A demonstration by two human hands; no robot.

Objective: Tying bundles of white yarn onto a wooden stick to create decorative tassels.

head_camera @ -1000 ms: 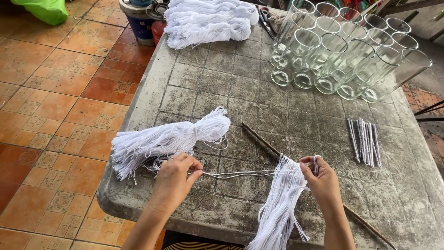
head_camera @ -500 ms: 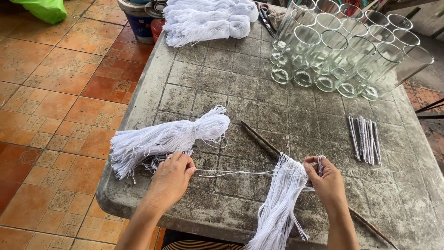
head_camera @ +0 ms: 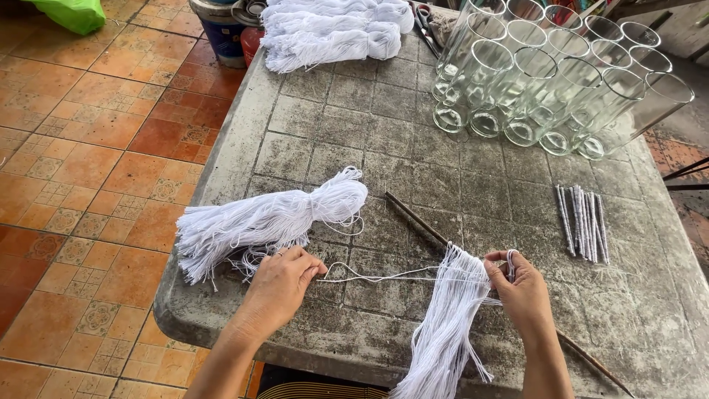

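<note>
- Near table (head_camera: 413,148) front edge: left hand (head_camera: 284,284) pinches white string (head_camera: 384,278), fingertips partly hidden.
- Right hand (head_camera: 521,288) grips string loops; yarn bundle (head_camera: 443,332) cut off at bottom.

Soft, even daylight; shadows faint; picture sharp throughout; slight wide-angle bending at the edges.

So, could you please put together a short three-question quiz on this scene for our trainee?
1. True or false: the left hand and right hand hold one thin white string slack between them.
2. Which lies nearer the clear glass tubes: (a) the small grey wrapped sticks, or (b) the tied white yarn bundle?
3. What hangs over the grey stone table edge between the hands?

Key: 1 true; 2 a; 3 a loose white yarn hank, draped over a thin dark rod.
</note>
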